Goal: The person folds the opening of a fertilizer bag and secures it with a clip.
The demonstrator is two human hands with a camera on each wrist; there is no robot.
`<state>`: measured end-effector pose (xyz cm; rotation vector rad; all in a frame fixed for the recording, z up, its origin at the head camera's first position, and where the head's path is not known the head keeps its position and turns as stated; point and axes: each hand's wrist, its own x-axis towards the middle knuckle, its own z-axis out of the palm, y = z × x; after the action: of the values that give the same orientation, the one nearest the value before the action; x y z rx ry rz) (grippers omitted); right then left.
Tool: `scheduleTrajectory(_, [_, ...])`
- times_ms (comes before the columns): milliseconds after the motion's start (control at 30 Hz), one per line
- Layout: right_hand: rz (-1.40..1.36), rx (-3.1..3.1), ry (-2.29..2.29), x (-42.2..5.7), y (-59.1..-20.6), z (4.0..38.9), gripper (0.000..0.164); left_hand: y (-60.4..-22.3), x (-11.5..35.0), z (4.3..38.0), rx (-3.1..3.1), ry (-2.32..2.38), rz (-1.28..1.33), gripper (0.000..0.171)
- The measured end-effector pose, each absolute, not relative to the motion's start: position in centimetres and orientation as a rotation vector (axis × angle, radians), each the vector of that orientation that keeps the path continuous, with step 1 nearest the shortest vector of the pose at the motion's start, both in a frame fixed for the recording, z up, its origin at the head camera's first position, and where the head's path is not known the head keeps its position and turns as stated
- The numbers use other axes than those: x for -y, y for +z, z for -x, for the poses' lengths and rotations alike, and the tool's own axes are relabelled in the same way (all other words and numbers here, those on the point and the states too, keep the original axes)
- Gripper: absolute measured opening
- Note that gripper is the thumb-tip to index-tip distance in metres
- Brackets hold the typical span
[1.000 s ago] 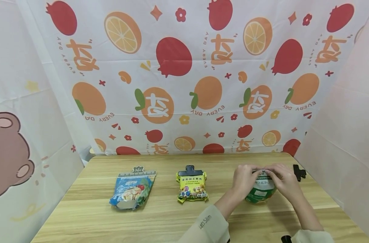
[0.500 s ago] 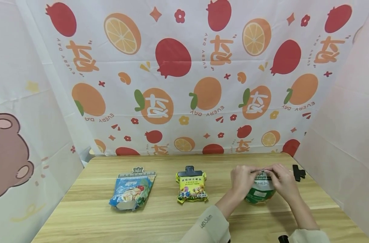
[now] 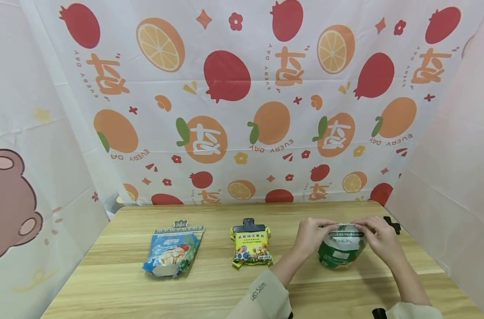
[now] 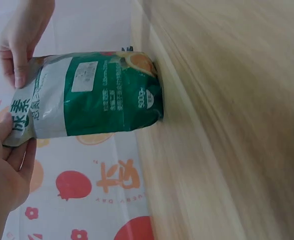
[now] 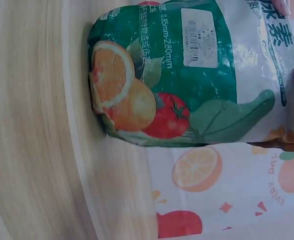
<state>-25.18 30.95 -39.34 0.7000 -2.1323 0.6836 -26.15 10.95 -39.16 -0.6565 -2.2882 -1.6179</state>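
A green and white fertilizer bag (image 3: 341, 250) stands upright at the right of the table. My left hand (image 3: 311, 235) pinches its top edge on the left side, thumb in front. On the other side my right hand (image 3: 379, 237) pinches the same edge. The left wrist view shows the bag (image 4: 99, 95) with its bottom on the wood and both hands at its top. Fruit pictures cover the lower corner of the bag (image 5: 172, 75) in the right wrist view. Behind the right hand lies a black clip (image 3: 393, 225), partly hidden.
A blue food bag (image 3: 172, 252) with a wide decorated clip (image 3: 180, 227) lies at the left. In the middle lies a yellow fertilizer bag (image 3: 252, 246) with a black clip (image 3: 248, 225) on its top. A fruit-print curtain (image 3: 242, 102) hangs behind the wooden table (image 3: 146, 297).
My hands have moved apart along the bag's top edge, the left one leftward and the right one rightward. More of the printed top now shows between them.
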Motion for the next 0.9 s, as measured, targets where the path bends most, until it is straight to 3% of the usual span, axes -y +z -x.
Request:
scheduleTrajectory(433, [-0.609,2.044,0.635,-30.3,-40.1,25.8,0.026,-39.5,-11.3,26.1,2.160,-1.583,0.647,0.012])
scheduleTrajectory(633, [-0.704,2.032,0.684,-30.7,-40.0,25.6,0.027,-39.4,-11.3,26.1,2.192,-1.623,0.629,0.012])
scheduleTrajectory(900, [-0.672,2.087,0.746,-32.7,-40.1,25.2,0.036,-39.9,-10.6,26.5,2.213,-1.748,0.717,0.017])
